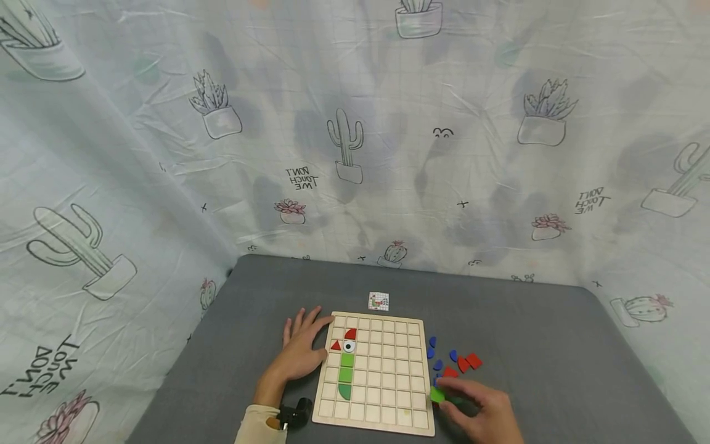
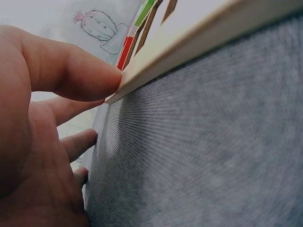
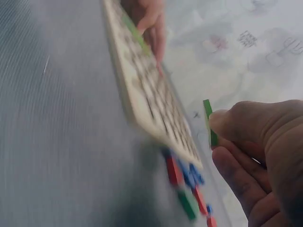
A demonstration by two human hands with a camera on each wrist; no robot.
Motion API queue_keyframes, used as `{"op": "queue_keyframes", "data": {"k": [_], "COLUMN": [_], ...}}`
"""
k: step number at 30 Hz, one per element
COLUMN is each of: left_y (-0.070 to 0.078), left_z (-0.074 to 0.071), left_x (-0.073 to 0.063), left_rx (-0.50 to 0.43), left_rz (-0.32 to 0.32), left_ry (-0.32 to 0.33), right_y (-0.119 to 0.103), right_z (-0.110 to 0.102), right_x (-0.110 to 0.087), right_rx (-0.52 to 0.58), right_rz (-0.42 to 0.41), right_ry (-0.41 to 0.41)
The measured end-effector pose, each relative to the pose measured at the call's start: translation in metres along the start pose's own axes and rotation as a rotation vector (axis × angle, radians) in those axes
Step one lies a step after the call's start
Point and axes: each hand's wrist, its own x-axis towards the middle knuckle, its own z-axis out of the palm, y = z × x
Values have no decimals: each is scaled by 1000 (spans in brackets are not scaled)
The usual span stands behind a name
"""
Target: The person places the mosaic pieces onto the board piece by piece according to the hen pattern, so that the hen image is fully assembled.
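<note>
A wooden grid board (image 1: 374, 428) lies on the grey table. My left hand (image 1: 299, 353) has its fingers spread, with thumb and index finger touching the board's left edge; the thumb (image 2: 102, 80) shows right at the rim in the left wrist view. Between thumb and fingertips, my right hand (image 1: 488, 407) pinches a green square block (image 1: 437, 394) beside the board's right edge. In the board's left columns sit a red quarter-round (image 1: 350, 333), a red triangle (image 1: 336, 345), a white eye piece (image 1: 348, 346), two light green squares (image 1: 346, 367) and a darker green quarter-round (image 1: 345, 391).
Loose blue pieces (image 1: 438, 365) and red pieces (image 1: 474, 361) lie right of the board, near my right hand. A dark green block (image 3: 188, 204) is among them, partly hidden in the head view. Behind the board lies a small picture card (image 1: 379, 301). Patterned cloth (image 1: 388, 154) surrounds the table.
</note>
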Motion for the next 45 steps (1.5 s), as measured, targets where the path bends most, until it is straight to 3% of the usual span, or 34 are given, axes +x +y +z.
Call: {"op": "queue_keyframes", "data": {"k": [6,12,14,20,27,32,39,45], "left_y": [-10,-7,-5,6,6,5,3,5], "left_z": [7,6,4,-3,-5,-6,-2,-4], "left_x": [2,1,-1,-2,-3,-3,-3,-2], "left_rx": [-2,-38,-44,-4,18,13,-16,12], "left_rz": [38,61,72,-4,-20,-15,39,-2], "left_ry": [43,59,55,2,-13,-5,46,5], "right_y": [-14,-23,-27,-39,-46,-50,-56,-61], "right_z": [20,33,38,57,77,89,100,104], "right_x": [9,19,22,31,37,42,49,54], "right_rx": [63,50,58,108,145,116,52,-24], "right_rz": [-68,-148,-147,-85,-56,-60,-78,-70], "right_ry": [11,-68,-105,-236,-288,-302,-345,-389]}}
